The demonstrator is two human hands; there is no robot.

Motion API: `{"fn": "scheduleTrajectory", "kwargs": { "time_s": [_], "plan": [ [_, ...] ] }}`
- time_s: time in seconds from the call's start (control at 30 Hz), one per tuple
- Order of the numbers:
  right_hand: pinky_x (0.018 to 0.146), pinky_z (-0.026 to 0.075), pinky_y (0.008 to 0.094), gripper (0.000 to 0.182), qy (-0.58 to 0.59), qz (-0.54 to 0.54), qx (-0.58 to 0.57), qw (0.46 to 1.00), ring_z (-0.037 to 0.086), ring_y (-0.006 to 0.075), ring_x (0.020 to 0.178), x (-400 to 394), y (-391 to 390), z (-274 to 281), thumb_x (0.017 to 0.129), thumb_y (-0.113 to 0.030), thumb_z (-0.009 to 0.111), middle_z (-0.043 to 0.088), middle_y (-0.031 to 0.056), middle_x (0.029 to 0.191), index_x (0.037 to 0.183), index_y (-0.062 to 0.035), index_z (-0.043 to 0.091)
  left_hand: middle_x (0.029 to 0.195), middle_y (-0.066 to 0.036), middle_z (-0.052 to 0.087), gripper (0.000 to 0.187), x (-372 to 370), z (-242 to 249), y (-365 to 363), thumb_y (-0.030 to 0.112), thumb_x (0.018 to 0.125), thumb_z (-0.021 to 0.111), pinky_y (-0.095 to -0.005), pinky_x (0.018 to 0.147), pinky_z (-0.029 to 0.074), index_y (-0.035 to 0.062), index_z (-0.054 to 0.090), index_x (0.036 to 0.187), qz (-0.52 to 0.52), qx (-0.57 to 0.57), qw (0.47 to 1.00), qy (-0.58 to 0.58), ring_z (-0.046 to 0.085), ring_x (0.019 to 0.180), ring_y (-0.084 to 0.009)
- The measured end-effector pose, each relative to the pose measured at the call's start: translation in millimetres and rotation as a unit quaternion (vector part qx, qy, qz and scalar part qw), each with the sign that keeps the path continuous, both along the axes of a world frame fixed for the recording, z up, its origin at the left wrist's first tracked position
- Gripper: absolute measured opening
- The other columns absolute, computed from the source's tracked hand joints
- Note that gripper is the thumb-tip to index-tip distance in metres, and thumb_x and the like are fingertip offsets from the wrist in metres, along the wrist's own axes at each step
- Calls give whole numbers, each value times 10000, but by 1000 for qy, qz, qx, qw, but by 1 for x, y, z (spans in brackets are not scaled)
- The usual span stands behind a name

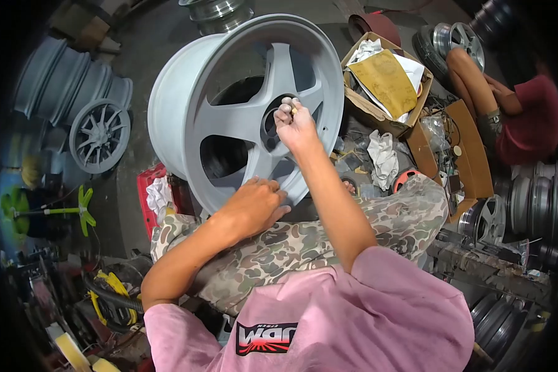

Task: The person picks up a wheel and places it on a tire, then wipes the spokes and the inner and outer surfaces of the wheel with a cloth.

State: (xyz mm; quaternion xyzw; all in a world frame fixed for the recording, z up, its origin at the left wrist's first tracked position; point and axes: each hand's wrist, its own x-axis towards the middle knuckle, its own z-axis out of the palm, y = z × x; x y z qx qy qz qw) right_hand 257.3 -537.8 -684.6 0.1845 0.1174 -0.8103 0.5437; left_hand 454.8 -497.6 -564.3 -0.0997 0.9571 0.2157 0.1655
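Note:
A large grey five-spoke wheel rim (232, 121) stands tilted in front of my lap, its face turned toward me. My left hand (248, 208) lies over its near lip, with the fingers on the inner side and the thumb along the outside. At the hub, my right hand (296, 125) is raised with its fingers curled in. A small yellowish piece (294, 110) shows between those fingers, too little of it to name. Pale dust coats the right fingertips. The hand partly covers the dark centre hole (270, 131).
To the right stands a cardboard box (378, 121) with papers and a yellow sheet. A person in a dark red shirt (530, 118) sits beyond it. Grey rims (62, 84) are stacked at left, near a green-legged stand (84, 211). A red container (152, 201) touches my knee area.

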Motion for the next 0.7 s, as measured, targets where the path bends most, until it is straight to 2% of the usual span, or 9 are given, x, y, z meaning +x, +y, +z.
{"fn": "scheduleTrajectory", "kwargs": {
  "time_s": [0.23, 0.3, 0.37, 0.4, 0.47, 0.5, 0.53, 0.63, 0.7],
  "plan": [
    [520, 396, 286, 220, -45, -20, -151, 987, 473, 131, 592, -1, 20, -18, 1125, -155, 364, 544, 43, 785, 962, -63, 480, 1114, -210, 703, 348, 6, -8, 3, 258, 969, 672, -447, 988, 510, -34, 717, 1153, 0, 2, 1000, 24, 664, 1058, -396],
    [525, 377, 269, 257, 203, 62, 1, 977, 468, 128, 559, -3, 13, -6, 1113, -217, 401, 538, 17, 719, 919, -82, 502, 1087, -208, 702, 343, 7, -8, 0, 252, 954, 685, -448, 975, 513, -28, 718, 1150, 4, -1, 999, 40, 665, 1047, -393],
    [545, 433, 328, 324, 461, 147, 160, 860, 539, 200, 545, -6, 18, 2, 1071, -278, 479, 599, 65, 668, 871, -41, 572, 1084, -205, 703, 340, 13, -11, -1, 251, 954, 685, -446, 968, 514, -26, 716, 1149, 2, -9, 998, 62, 665, 1043, -390],
    [545, 433, 328, 324, 465, 150, 159, 858, 539, 200, 545, -7, 21, 8, 1071, -278, 479, 599, 65, 668, 871, -41, 572, 1081, -202, 703, 337, 12, -11, -1, 249, 953, 685, -444, 960, 516, -24, 715, 1147, -2, -13, 997, 82, 666, 1039, -388],
    [620, 501, 422, 372, 766, 97, 247, 585, 624, 336, 619, -8, 33, 15, 1043, -270, 507, 648, 175, 691, 850, 24, 628, 1079, -199, 703, 332, 8, -11, -1, 250, 957, 683, -442, 957, 516, -22, 714, 1145, 2, -9, 997, 71, 666, 1033, -387],
    [710, 519, 500, 393, 784, 114, 241, 561, 659, 448, 743, -7, 27, 18, 1033, -270, 507, 655, 269, 756, 845, 40, 658, 1076, -196, 704, 328, 7, -9, 0, 251, 960, 680, -439, 953, 516, -19, 713, 1143, -2, -13, 998, 57, 666, 1028, -387],
    [710, 519, 500, 393, 784, 112, 240, 562, 659, 448, 743, 0, 24, 21, 1033, -270, 507, 655, 269, 756, 845, 40, 658, 1076, -196, 704, 328, 6, -10, 0, 251, 960, 680, -439, 953, 516, -19, 713, 1143, -2, -15, 998, 57, 666, 1028, -387],
    [735, 498, 556, 368, 886, 67, 236, 393, 654, 482, 791, 30, 41, 36, 1049, -270, 492, 666, 276, 811, 878, -2, 678, 1077, -194, 705, 322, 3, -7, -1, 252, 965, 675, -442, 962, 512, -18, 714, 1137, -16, -16, 998, 53, 667, 1027, -385],
    [744, 504, 553, 361, 890, 101, 191, 401, 655, 478, 804, 30, 60, 27, 1049, -268, 491, 669, 279, 848, 890, 0, 674, 1083, -195, 703, 320, -1, -3, 1, 255, 965, 676, -443, 977, 510, -15, 714, 1133, -5, 5, 1000, 22, 667, 1030, -385]
  ]
}}
